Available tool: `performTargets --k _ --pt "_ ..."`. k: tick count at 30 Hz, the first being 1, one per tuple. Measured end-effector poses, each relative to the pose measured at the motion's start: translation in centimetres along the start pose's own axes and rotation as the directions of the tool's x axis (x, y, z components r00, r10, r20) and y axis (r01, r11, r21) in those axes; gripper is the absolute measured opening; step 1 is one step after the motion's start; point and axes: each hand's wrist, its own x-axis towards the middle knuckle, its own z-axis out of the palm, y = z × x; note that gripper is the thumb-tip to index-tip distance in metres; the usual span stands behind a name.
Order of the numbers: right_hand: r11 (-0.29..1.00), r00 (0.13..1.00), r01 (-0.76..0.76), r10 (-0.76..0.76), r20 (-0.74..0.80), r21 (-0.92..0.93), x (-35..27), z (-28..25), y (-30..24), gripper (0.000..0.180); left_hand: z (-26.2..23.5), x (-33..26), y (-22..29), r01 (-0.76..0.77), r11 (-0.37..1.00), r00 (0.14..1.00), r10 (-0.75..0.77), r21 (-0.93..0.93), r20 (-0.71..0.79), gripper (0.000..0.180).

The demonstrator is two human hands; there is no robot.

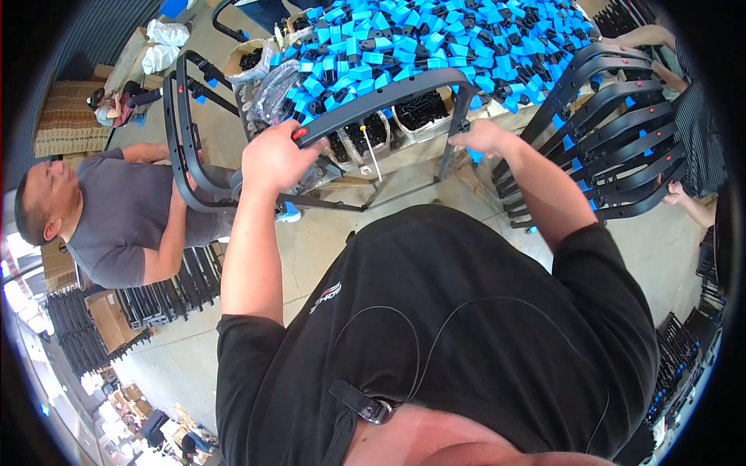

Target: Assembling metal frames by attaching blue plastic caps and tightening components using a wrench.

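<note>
A curved black frame (381,97) spans the space between my hands, in front of a heap of blue and black plastic parts. My left hand (278,159) is closed around its left end, beside a red button (298,133). On the right, my right hand (483,138) has its fingers on the frame's downward leg, close to a blue piece (475,156) lower down. A screwdriver (370,147) with a yellow handle stands out below the frame's bar. Behind it are boxes of small black parts (422,111).
The blue and black parts (435,39) cover the table. At right, stacked black frames (614,147) stand near a person in a striped shirt (698,128). At left, a person in grey (132,210) holds another frame (183,132). Stacked cardboard (74,116) lies farther back.
</note>
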Motion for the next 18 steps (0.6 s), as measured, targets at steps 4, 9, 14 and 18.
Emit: performTargets --k 4,9,14,18 --pt "0.111 0.954 0.03 -0.3 0.004 0.993 0.9 4.8 3.8 0.038 -0.1 -0.3 0.0 0.009 1.0 0.999 -0.01 -0.017 -0.03 0.046" --pt "0.15 0.963 -0.042 -0.257 0.08 0.988 -0.9 3.6 3.1 0.029 -0.2 -0.3 0.2 0.007 1.0 1.0 -0.007 -0.009 -0.02 0.044" --pt "0.425 0.997 -0.054 -0.025 0.071 0.904 -2.7 1.9 0.0 0.031 -0.2 0.0 0.2 0.007 1.0 0.999 -0.007 -0.002 -0.031 0.043" --pt "0.823 0.788 0.459 -0.205 -0.58 0.334 0.6 6.4 3.9 0.048 0.2 -0.1 0.2 -0.043 0.999 0.996 0.042 -0.012 -0.083 0.043"
